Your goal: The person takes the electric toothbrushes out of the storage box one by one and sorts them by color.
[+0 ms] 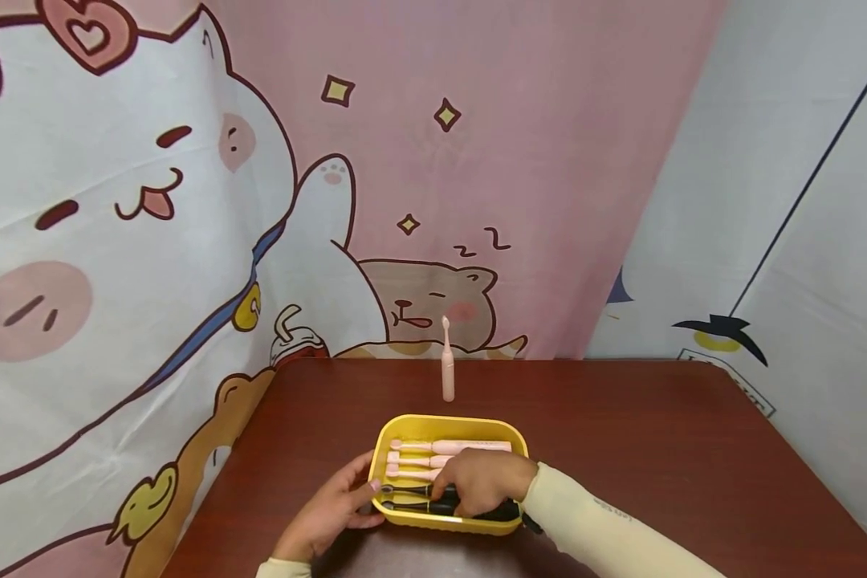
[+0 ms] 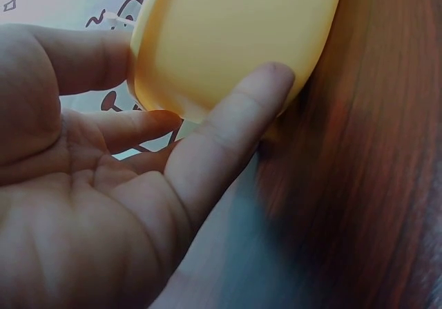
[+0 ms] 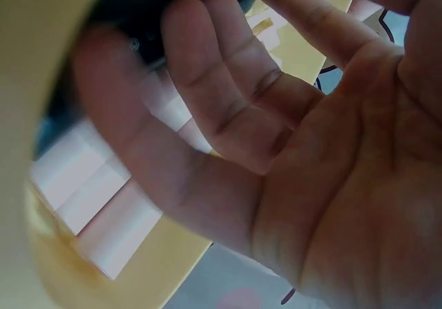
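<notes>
A yellow tray (image 1: 448, 420) stands near the front of the table. Three pink toothbrushes (image 1: 473, 446) lie side by side in its far half, with two black toothbrushes (image 1: 405, 489) in the near half, all heads toward the left. My left hand (image 1: 335, 504) grips the tray's left end, thumb at the rim and fingers spread against the outer wall (image 2: 235, 39). Reaching in from the right, my right hand (image 1: 493, 479) holds a black toothbrush by its handle; its curled fingers (image 3: 197, 53) reach the dark handles and partly hide them.
Behind the tray another pink toothbrush (image 1: 448, 377) stands upright on the brown table (image 1: 621, 433). Cloth printed with cartoon animals (image 1: 433, 297) hangs at the table's far edge and along the sides.
</notes>
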The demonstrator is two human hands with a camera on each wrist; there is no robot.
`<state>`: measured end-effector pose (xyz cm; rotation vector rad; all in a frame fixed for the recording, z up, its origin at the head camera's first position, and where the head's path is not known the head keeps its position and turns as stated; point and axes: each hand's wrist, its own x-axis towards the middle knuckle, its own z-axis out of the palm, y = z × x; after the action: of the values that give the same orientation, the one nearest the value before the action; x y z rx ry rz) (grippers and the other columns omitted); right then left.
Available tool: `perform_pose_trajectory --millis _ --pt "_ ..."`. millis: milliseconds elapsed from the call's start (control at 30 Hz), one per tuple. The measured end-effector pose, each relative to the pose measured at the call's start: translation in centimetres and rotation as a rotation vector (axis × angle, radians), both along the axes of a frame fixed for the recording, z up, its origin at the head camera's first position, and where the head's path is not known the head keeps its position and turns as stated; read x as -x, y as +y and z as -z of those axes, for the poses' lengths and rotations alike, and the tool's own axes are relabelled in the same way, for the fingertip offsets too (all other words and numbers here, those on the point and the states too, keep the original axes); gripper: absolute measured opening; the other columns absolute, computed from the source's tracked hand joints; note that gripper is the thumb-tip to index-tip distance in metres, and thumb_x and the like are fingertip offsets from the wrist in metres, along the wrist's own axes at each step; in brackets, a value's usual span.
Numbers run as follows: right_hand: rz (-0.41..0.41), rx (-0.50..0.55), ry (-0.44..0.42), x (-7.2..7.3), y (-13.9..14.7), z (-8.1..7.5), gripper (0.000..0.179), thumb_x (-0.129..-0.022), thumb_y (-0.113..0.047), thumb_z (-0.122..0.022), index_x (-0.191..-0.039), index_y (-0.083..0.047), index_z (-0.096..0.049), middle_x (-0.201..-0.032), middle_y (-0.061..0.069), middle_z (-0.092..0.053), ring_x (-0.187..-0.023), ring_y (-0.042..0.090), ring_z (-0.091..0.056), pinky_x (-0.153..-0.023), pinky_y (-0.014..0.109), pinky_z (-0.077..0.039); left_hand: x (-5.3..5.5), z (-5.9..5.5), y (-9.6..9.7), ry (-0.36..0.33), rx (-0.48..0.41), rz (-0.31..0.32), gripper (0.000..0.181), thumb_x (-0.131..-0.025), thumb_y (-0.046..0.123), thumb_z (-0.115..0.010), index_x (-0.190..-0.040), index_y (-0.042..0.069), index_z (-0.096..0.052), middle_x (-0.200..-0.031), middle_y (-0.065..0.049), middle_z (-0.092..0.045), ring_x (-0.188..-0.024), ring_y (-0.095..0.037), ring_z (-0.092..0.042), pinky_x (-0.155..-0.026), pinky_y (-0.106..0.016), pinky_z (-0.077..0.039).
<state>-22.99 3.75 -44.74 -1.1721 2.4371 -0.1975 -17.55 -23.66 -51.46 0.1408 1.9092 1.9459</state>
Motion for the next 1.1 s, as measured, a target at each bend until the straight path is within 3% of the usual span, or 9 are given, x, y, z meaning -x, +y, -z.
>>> perform_pose_trajectory --millis 100,267,333,433,567,633,833,967,1100 --pt "-0.012 -0.007 0.022 0.1 0.0 0.1 0.039 -0.085 -0.016 -0.084 -0.119 -0.034 -0.08 -0.094 -0.016 -0.075 -0.075 0.0 -0.052 -0.071 0.019 -0.049 0.0 0.0 0.0 0.004 -0.008 0.002 0.066 -0.112 0.015 -0.052 -0.166 -0.003 -0.019 -0.159 -0.034 -0.035 -0.121 -0.035 -0.067 -0.09 -0.052 -0.064" --pt "0.015 -0.055 -0.058 0.6 -0.1 0.4 0.051 -0.085 -0.011 -0.082 -0.127 -0.04 -0.076 -0.064 -0.011 -0.055 -0.051 0.004 -0.046 -0.045 0.02 -0.044 0.0 0.1 0.1 0.002 -0.004 -0.005 0.065 -0.112 0.015 -0.051 -0.166 -0.003 -0.018 -0.161 -0.034 -0.033 -0.121 -0.034 -0.067 -0.09 -0.052 -0.064" --pt "0.036 -0.077 -0.099 0.8 -0.2 0.5 0.056 -0.086 -0.01 -0.082 -0.13 -0.043 -0.074 -0.062 -0.008 -0.052 -0.043 0.006 -0.045 -0.037 0.021 -0.043 -0.1 0.1 0.1 0.001 -0.002 -0.008 0.065 -0.112 0.014 -0.051 -0.166 -0.003 -0.018 -0.162 -0.034 -0.032 -0.122 -0.035 -0.067 -0.09 -0.052 -0.064" --pt "0.037 -0.094 -0.109 0.9 -0.4 0.6 0.061 -0.087 -0.008 -0.08 -0.133 -0.046 -0.071 -0.081 -0.01 -0.065 -0.038 0.008 -0.044 -0.034 0.024 -0.044 -0.2 0.0 0.0 0.0 -0.006 -0.012 0.066 -0.113 0.014 -0.051 -0.166 -0.003 -0.017 -0.161 -0.035 -0.033 -0.122 -0.035 -0.067 -0.09 -0.052 -0.064" --pt "0.024 -0.095 -0.073 0.7 -0.6 0.9 0.065 -0.086 -0.002 -0.075 -0.133 -0.047 -0.071 -0.112 -0.016 -0.069 -0.038 0.011 -0.044 -0.034 0.025 -0.043 -0.3 0.1 0.0 0.007 -0.016 -0.011 0.065 -0.113 0.014 -0.05 -0.166 -0.004 -0.016 -0.158 -0.036 -0.036 -0.121 -0.035 -0.068 -0.089 -0.051 -0.064" --pt "0.024 -0.092 -0.063 0.5 -0.7 1.1 0.066 -0.086 0.002 -0.073 -0.132 -0.045 -0.072 -0.114 -0.017 -0.07 -0.043 0.011 -0.046 -0.034 0.025 -0.042 -0.3 0.2 0.0 0.009 -0.02 -0.009 0.065 -0.113 0.013 -0.049 -0.166 -0.004 -0.016 -0.157 -0.036 -0.038 -0.12 -0.035 -0.068 -0.089 -0.051 -0.064" --pt "-0.016 -0.087 -0.001 0.5 -1.0 1.8 0.059 -0.084 0.004 -0.075 -0.124 -0.039 -0.074 -0.104 -0.019 -0.07 -0.073 0.006 -0.053 -0.05 0.024 -0.045 -0.4 0.7 0.1 -0.004 -0.031 -0.005 0.064 -0.113 0.012 -0.049 -0.166 -0.004 -0.016 -0.155 -0.036 -0.041 -0.12 -0.036 -0.067 -0.088 -0.05 -0.064" --pt "-0.058 -0.078 0.04 0.7 -1.3 2.0 0.052 -0.082 0.003 -0.076 -0.118 -0.035 -0.076 -0.097 -0.019 -0.069 -0.079 0.005 -0.05 -0.067 0.022 -0.043 -0.4 0.7 0.1 0.006 -0.036 -0.001 0.064 -0.113 0.013 -0.049 -0.166 -0.004 -0.016 -0.157 -0.035 -0.038 -0.12 -0.036 -0.067 -0.088 -0.05 -0.064" --pt "-0.069 -0.044 0.029 1.0 -1.2 1.8 0.048 -0.081 0.001 -0.079 -0.115 -0.032 -0.077 -0.101 -0.018 -0.069 -0.08 0.003 -0.05 -0.071 0.02 -0.045 -0.1 0.4 0.1 0.008 -0.035 -0.001 0.064 -0.113 0.013 -0.049 -0.165 -0.004 -0.017 -0.154 -0.035 -0.042 -0.119 -0.034 -0.068 -0.087 -0.048 -0.065"
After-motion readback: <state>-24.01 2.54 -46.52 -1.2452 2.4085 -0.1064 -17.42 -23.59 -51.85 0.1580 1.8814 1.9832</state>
